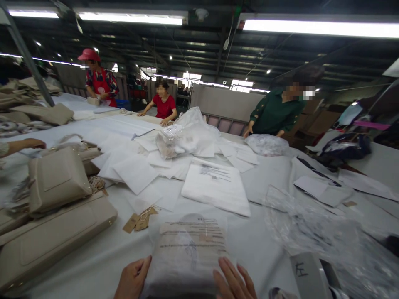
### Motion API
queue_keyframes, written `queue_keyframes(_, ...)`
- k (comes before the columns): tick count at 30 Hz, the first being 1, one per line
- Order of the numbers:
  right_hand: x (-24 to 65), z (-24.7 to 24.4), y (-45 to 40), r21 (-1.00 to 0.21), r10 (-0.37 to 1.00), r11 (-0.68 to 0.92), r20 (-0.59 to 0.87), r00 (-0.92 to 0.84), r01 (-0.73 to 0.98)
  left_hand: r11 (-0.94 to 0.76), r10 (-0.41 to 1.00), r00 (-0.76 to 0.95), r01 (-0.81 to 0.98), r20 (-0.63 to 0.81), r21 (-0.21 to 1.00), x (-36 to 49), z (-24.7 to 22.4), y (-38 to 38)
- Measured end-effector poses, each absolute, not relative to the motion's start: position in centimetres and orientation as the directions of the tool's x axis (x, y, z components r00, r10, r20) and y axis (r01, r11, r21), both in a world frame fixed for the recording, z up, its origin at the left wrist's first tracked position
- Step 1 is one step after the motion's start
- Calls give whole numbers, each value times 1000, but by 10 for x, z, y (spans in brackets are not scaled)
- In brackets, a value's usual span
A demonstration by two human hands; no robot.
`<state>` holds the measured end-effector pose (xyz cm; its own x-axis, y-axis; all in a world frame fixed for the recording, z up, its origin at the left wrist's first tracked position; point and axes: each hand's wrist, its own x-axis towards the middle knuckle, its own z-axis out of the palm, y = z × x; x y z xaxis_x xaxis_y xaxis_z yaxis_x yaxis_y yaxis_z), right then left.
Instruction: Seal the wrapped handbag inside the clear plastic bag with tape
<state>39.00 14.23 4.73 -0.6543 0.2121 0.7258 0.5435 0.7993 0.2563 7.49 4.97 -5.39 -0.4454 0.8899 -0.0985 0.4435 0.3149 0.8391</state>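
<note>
In front of me on the table lies a frosted plastic bag (190,249) with printed text and a beige item showing through it. My left hand (133,277) is closed at its left edge, thumb along the side and fingers curled. My right hand (235,278) rests against the right edge with its fingers stretched out. Just beyond the package is a stack of white printed bags (215,187). Brown paper tags with string (140,220) lie to its upper left. Beige handbags (59,178) are piled on the left.
Loose clear plastic (321,232) and a grey box with a handwritten mark (307,274) lie to the right. White sheets (135,168) and a heap of clear bags (193,131) spread across the middle. Co-workers stand along the far side; another person's hand (33,143) reaches in at left.
</note>
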Motion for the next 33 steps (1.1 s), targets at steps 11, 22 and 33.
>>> queue_keyframes(11, 376, 44, 174, 19, 533, 832, 256, -806, 555, 130, 741, -500, 761, 448, 635, 55, -16, 28)
queue_keyframes(22, 354, 18, 132, -62, 594, 771, 429, -681, 633, -417, 625, 409, 895, 665, -158, 151, 36, 73)
queue_keyframes(33, 415, -1, 84, -561, 879, 473, 249, -407, 679, -305, 824, 292, 951, 485, -55, 160, 12, 65)
